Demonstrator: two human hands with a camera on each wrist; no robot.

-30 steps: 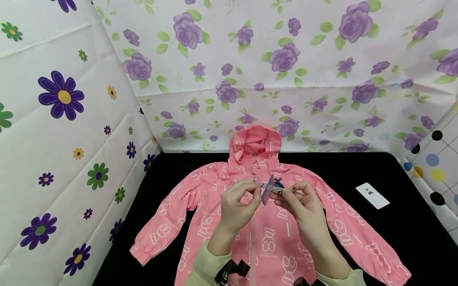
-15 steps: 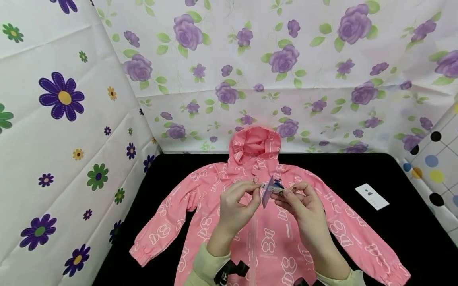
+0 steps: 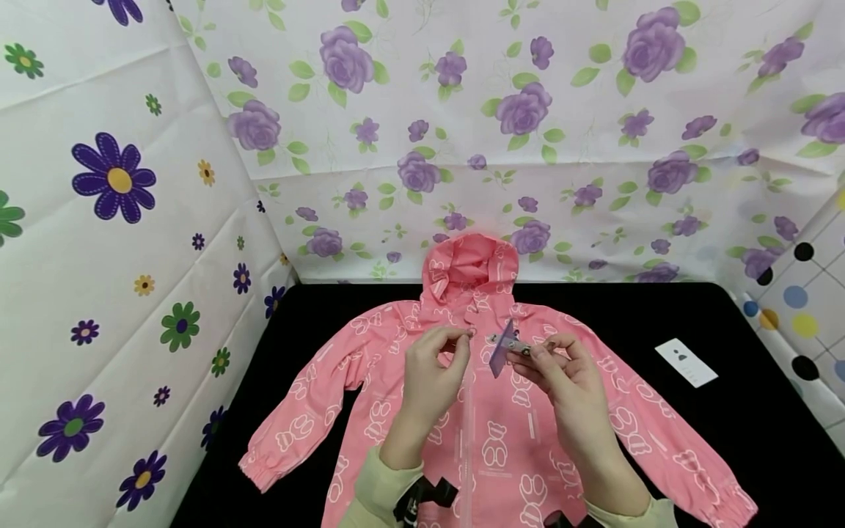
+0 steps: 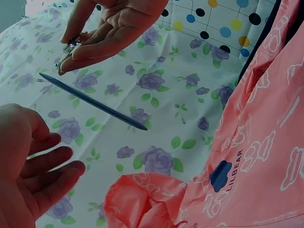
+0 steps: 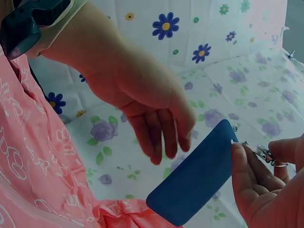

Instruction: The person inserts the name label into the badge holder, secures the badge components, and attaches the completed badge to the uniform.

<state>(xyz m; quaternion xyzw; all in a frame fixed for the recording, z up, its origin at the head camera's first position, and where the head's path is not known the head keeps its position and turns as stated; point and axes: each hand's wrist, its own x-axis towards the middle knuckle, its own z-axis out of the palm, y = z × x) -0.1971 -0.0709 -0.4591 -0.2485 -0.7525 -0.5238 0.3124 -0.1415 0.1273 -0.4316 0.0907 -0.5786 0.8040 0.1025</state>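
My right hand (image 3: 568, 381) pinches a metal badge clip (image 5: 264, 153) between thumb and fingers. From the clip hangs a flat blue badge holder (image 5: 194, 175), seen nearly edge-on in the head view and as a thin dark bar in the left wrist view. A short strap with a snap stud (image 3: 492, 339) pokes out past the holder's left side. To the left, my left hand (image 3: 432, 374) hovers apart from the badge holder, its fingers loosely bent and holding nothing. Below both hands a pink hooded jacket (image 3: 495, 411) lies spread out, front up, with white bear outlines.
A white card (image 3: 686, 362) with a dark figure printed on it lies right of the jacket on the black tabletop (image 3: 614, 308). Flower-patterned sheets (image 3: 370, 198) hang behind and at the left. A dotted sheet (image 3: 808, 323) stands at the right.
My left hand has let go of the strap end at the badge holder and drawn slightly left and up. The badge holder has shifted a little right in my right hand.
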